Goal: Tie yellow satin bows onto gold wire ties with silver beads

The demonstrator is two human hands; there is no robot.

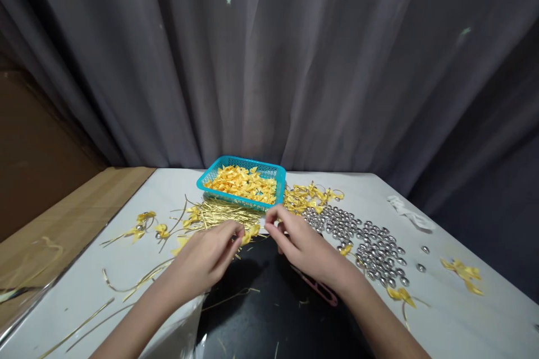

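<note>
My left hand (pixel 213 249) pinches a yellow ribbon bow (pixel 251 234) between thumb and fingertips, above the far edge of a black mat (pixel 269 297). To its right, my right hand (pixel 292 238) has thumb and forefinger pressed together; anything between them is too small to make out. Just beyond both hands lies a pile of gold twist ties (pixel 227 213). Behind that stands a turquoise basket (pixel 281 185) with many yellow ribbon bows (pixel 244 182) in it. Shiny silver domed pieces (pixel 374 247) are spread to the right of my right hand.
Bows with ties attached (pixel 309 196) are heaped right of the basket. Several loose ones (pixel 143 225) lie at left. Pink-handled scissors (pixel 322 291) rest partly under my right forearm. A crumpled white item (pixel 410 213) is at right. A grey curtain (pixel 269 67) hangs behind the white table (pixel 455 235).
</note>
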